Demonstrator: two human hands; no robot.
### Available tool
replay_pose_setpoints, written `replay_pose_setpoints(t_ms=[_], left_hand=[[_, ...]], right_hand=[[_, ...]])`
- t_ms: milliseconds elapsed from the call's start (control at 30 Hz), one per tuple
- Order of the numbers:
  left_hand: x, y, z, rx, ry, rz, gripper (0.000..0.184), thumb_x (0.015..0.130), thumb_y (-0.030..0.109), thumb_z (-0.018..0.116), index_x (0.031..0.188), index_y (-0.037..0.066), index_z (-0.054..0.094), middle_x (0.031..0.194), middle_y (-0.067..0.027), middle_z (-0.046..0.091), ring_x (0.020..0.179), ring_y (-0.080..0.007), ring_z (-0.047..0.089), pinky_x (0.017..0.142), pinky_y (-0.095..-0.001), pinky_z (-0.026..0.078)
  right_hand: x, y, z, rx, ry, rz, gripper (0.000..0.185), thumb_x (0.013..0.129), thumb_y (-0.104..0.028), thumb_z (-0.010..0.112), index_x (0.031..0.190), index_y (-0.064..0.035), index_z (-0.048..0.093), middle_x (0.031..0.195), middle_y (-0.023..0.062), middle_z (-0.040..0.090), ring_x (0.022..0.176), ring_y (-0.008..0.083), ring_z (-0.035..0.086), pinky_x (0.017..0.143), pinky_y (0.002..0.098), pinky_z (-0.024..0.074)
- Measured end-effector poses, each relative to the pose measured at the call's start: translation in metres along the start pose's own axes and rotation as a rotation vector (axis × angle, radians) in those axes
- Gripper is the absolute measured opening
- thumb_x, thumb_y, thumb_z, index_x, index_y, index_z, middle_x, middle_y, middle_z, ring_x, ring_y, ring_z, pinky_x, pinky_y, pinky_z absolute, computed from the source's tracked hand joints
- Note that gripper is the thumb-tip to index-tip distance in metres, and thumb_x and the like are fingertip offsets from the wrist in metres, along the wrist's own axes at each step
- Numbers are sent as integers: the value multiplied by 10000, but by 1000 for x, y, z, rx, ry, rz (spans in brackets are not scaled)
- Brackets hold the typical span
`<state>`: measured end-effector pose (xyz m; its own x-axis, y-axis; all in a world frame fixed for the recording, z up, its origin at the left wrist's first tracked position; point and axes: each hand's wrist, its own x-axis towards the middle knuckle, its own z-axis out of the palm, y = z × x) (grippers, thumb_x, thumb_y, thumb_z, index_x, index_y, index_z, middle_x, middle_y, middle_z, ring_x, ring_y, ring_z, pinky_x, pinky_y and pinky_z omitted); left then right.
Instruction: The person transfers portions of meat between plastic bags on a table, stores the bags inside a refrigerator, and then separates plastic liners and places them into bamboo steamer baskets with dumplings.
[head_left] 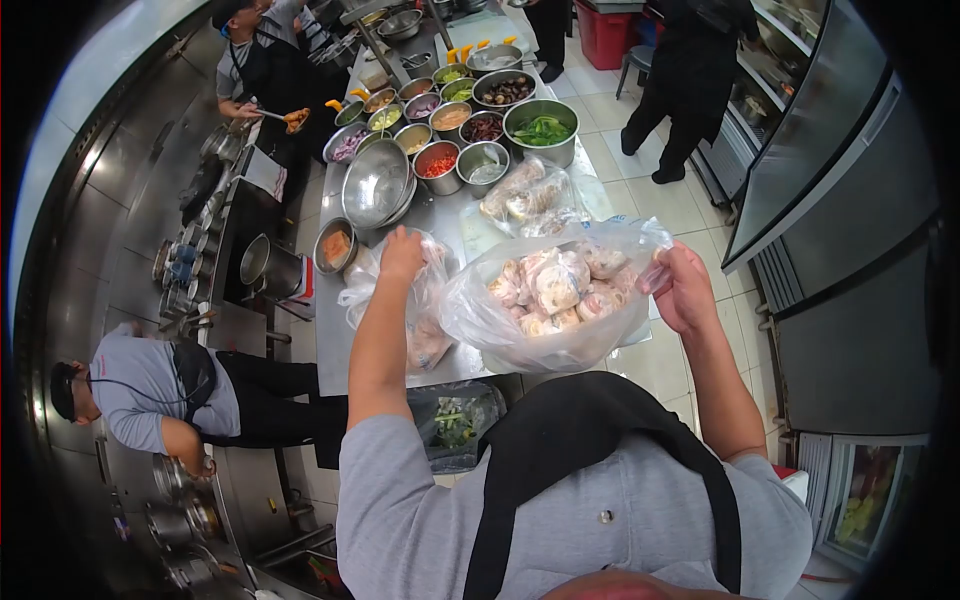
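Observation:
An open clear plastic bag (480, 310) full of pale, whitish-pink pieces (556, 283) sits at the table's front edge. My right hand (684, 285) pinches its gathered rim on the right side. My left hand (403, 254) rests at the top of a second plastic bag (428, 335), which holds pinkish contents; its fingers are bent, and their tips are partly hidden. Behind the open bag lies a third plastic bag (525, 192) with pale packed food. A small metal bowl with orange pieces (336, 248) stands left of my left hand.
Metal containers of cut vegetables, red pieces (437, 165) and green leaves (541, 128) fill the table's far part, beside stacked metal bowls (376, 183). Below the front edge is a lined bin (453, 430). Co-workers stand at the left stoves and back right, near steel refrigerators (855, 250).

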<state>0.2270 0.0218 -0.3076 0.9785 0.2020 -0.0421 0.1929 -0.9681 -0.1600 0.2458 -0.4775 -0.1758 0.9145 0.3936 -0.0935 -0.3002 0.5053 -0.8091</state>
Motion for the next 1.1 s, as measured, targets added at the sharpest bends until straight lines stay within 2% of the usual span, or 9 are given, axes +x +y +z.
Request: replay_pose_setpoints(t_ms=[167, 367, 433, 533, 700, 767, 833, 967, 1100], left_hand=[[-18, -11, 21, -226, 55, -208, 575, 757, 363, 755, 1203, 71, 542, 1107, -208, 652, 999, -400, 657, 864, -481, 532], [-92, -2, -168, -152, -226, -241, 723, 643, 400, 750, 1240, 42, 554, 1144, -230, 671, 1072, -349, 660, 907, -432, 518], [-109, -18, -200, -464, -312, -399, 743, 619, 338, 800, 1252, 17, 579, 1149, -226, 675, 913, -289, 719, 804, -362, 556], [-133, -27, -235, -835, -271, -299, 655, 682, 108, 775, 1277, -7, 526, 1069, -111, 658, 934, -195, 680, 764, -337, 587], [-124, 78, -226, -1372, -409, 178, 679, 694, 143, 794, 1298, 19, 508, 1147, -94, 607, 1064, -188, 629, 844, -325, 556], [-111, 138, -207, -948, -316, 377, 799, 709, 338, 814, 1351, 1, 479, 1249, -170, 603, 1177, -258, 589, 990, -370, 475], [-107, 182, -152, -986, -258, 501, 867, 720, 410, 799, 1396, -11, 454, 1339, -227, 559, 1213, -329, 572, 1027, -387, 445], [-127, 189, -145, -872, -128, 385, 852, 773, 382, 787, 1439, -5, 424, 1368, -229, 539, 1220, -296, 567, 992, -369, 467], [-134, 160, -175, -802, -530, 223, 678, 792, 418, 749, 1308, 16, 567, 1221, -232, 632, 1120, -352, 622, 945, -402, 491]], right_hand=[[1, 1, 2, 34, -15, 20, 129, 896, -72, 498, 958, 10, 575, 835, 91, 635, 659, 186, 596, 641, 325, 509], [9, 1, 4, 26, -22, 56, 136, 891, -61, 497, 971, 13, 578, 834, 84, 628, 688, 183, 590, 662, 328, 501], [10, 2, 3, 59, -43, 51, 127, 893, -55, 494, 963, 10, 578, 828, 81, 626, 697, 179, 587, 675, 323, 493], [9, -1, 4, 55, -68, 72, 110, 900, -53, 495, 945, 10, 573, 828, 83, 626, 695, 177, 587, 677, 319, 489], [10, 1, 0, 53, -107, 74, 106, 904, -55, 489, 935, 8, 569, 826, 85, 625, 691, 175, 585, 670, 320, 488], [11, 1, 1, 47, -124, 67, 108, 904, -54, 486, 936, 6, 569, 829, 84, 625, 689, 174, 583, 667, 319, 485], [9, 2, -3, 122, -77, 84, 108, 902, -72, 493, 930, -4, 573, 841, 87, 624, 686, 177, 578, 662, 318, 479], [11, 4, -27, 284, -43, 189, 122, 901, -94, 504, 938, -6, 579, 867, 91, 623, 713, 188, 580, 662, 327, 478], [4, -8, -7, 155, 41, 101, 174, 901, -104, 502, 1005, 9, 582, 973, 92, 626, 823, 209, 597, 708, 364, 491]])
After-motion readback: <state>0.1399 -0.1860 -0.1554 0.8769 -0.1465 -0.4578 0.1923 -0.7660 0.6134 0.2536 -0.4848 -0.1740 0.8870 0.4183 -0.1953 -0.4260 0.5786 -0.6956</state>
